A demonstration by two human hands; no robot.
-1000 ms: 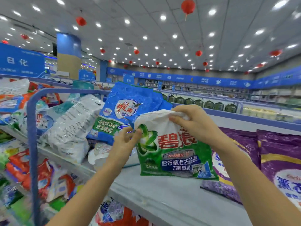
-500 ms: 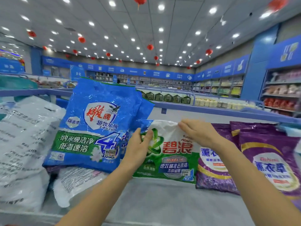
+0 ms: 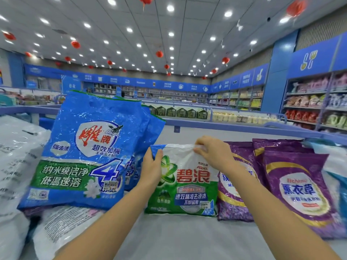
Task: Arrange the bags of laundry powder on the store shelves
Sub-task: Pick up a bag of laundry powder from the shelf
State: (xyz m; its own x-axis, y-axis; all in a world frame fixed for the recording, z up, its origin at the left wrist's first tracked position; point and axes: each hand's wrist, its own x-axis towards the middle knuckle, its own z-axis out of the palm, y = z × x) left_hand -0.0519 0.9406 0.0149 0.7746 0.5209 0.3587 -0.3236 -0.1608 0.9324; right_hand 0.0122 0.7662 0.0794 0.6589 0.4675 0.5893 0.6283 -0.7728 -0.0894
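Where the head view runs out at the lower edge, both forearms are cut off, so only the hands and bare forearms show. The left hand (image 3: 151, 170) covers the upper left side of the green and white bag (image 3: 185, 182), hiding part of its swirl logo. The right hand (image 3: 214, 152) and its wrist cross in front of the nearer purple bag (image 3: 231, 194), so that bag's label can be read only in fragments. A second purple bag (image 3: 298, 186) stands just to the right, and beyond it something pale and blue is cut by the frame edge and cannot be identified. At far left, white bags (image 3: 18, 166) with fine print are blurred and partly out of frame; another white bag lies under the blue bag (image 3: 88, 152), mostly hidden. A further blue bag stands behind the front one, with only its right edge showing.

The green and white bag stands upright on the grey shelf (image 3: 187, 239), between the blue bags and the purple ones, its long axis vertical, printed face toward the camera, sealed top edge up. The left hand is clamped on its upper left corner, thumb in front. The right hand pinches the top seam between thumb and fingertips. Whether the bag touches its neighbours cannot be told.
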